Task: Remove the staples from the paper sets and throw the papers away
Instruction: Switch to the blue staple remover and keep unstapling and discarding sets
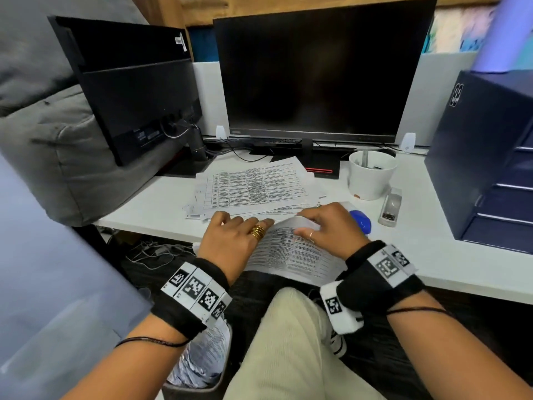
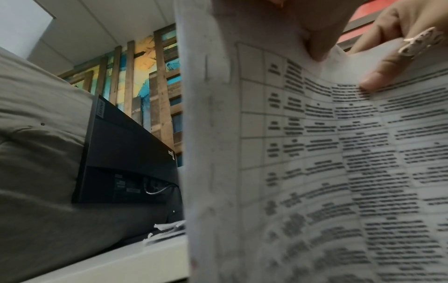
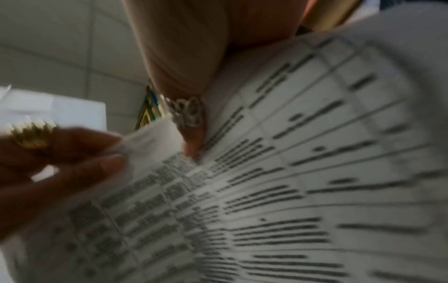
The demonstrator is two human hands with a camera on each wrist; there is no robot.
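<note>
Both hands are on one printed paper set (image 1: pixel 291 252) that hangs over the near edge of the white desk (image 1: pixel 450 255), in front of the person's lap. The left hand (image 1: pixel 230 241), with a stack of gold rings on one finger, has its fingers curled round the set's far left corner, finger and thumb pinching the sheets. The right hand (image 1: pixel 331 226), a thin ring on one finger, pinches the top sheet just to the right of that, and the far edge of the page is lifted and curled up between the two hands. From the left wrist the page fills most of the view, a table of blurred text, with a thin line near its left margin that may be a staple, though I cannot tell for sure. Just beyond the hands lies a loose spread of more printed sheets (image 1: pixel 253 189), flat on the desk in front of the dark monitor (image 1: pixel 323 73). To the right of them stands a white cup (image 1: pixel 370 177), with a grey stapler (image 1: pixel 391 207) beside it and a blue object (image 1: pixel 362 220) partly hidden by the right hand. A dark blue drawer unit (image 1: pixel 490 157) stands at the far right. Down on the floor by the person's left knee, a bin (image 1: pixel 199 368) holds crumpled printed pages.
</note>
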